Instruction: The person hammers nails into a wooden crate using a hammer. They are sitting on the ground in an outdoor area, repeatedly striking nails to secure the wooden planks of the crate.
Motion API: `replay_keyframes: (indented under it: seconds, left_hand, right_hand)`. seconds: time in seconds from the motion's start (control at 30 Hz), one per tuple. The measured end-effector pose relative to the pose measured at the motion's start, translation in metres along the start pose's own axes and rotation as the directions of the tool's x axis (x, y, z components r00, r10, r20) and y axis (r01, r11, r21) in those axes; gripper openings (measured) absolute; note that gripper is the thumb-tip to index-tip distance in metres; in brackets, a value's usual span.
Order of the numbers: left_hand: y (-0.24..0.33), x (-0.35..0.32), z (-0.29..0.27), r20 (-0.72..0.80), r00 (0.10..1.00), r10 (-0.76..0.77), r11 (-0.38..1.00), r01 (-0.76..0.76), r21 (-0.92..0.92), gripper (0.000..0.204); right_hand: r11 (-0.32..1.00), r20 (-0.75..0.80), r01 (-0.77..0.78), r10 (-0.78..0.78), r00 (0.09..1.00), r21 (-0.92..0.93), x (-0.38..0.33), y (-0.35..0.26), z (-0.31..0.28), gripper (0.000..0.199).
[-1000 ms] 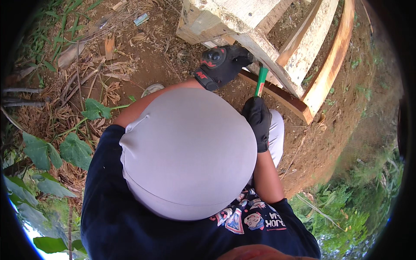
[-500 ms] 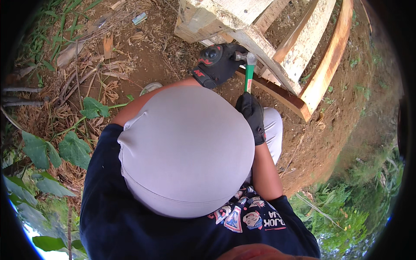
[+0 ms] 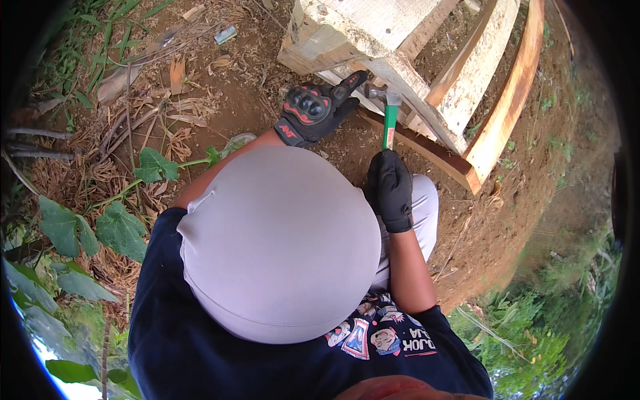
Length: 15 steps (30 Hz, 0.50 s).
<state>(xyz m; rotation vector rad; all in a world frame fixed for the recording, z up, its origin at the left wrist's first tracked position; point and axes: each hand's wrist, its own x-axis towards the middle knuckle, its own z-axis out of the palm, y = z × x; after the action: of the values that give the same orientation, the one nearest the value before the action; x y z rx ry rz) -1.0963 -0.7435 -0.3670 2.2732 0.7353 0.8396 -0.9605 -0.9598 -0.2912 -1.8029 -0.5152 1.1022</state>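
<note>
A black glove covers my right hand [image 3: 391, 190], whose fingers are wrapped round the green handle of a hammer [image 3: 389, 123]. The hammer's metal head sits up against the side of a light wooden frame [image 3: 407, 83]. My left hand [image 3: 310, 112], in a black glove with red marks and a hard knuckle guard, is just left of the hammer head. Its index finger and thumb are stretched out and apart beside the frame, with nothing visible between them; the other fingers are partly hidden. Whether a nail stands under the hammer head cannot be made out.
Curved wooden slats [image 3: 510, 100] and a lower brown board [image 3: 433, 150] belong to the frame at upper right. Dry leaves and sticks [image 3: 133, 100] litter the brown soil at left, beside a green vine [image 3: 157, 165]. A pale grey cap [image 3: 280, 247] hides the middle.
My left hand has drawn back a little to the left from the hammer head, its index finger and thumb now apart. The hammer and my right hand have shifted slightly right and down.
</note>
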Motion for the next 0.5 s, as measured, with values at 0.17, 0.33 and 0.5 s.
replay_keyframes:
  seconds: [0.17, 0.33, 0.5]
  left_hand:
    - [-0.003, 0.006, -0.014, 0.044, 0.999, -0.002, 0.978, -0.007, 0.210, 0.053]
    - [0.001, 0.012, -0.008, 0.027, 0.999, 0.022, 0.995, -0.025, 0.100, 0.055]
    - [-0.001, 0.015, -0.006, 0.059, 0.996, -0.062, 0.995, 0.057, 0.087, 0.043]
  right_hand:
    - [0.858, 0.023, 0.080, -0.079, 0.997, -0.507, 0.013, -0.017, 0.010, 0.042]
    - [0.982, -0.019, -0.009, 0.005, 1.000, -0.188, 0.003, -0.007, 0.008, 0.042]
    - [0.999, -0.097, 0.006, -0.011, 0.995, -0.048, -0.004, -0.011, 0.010, 0.045]
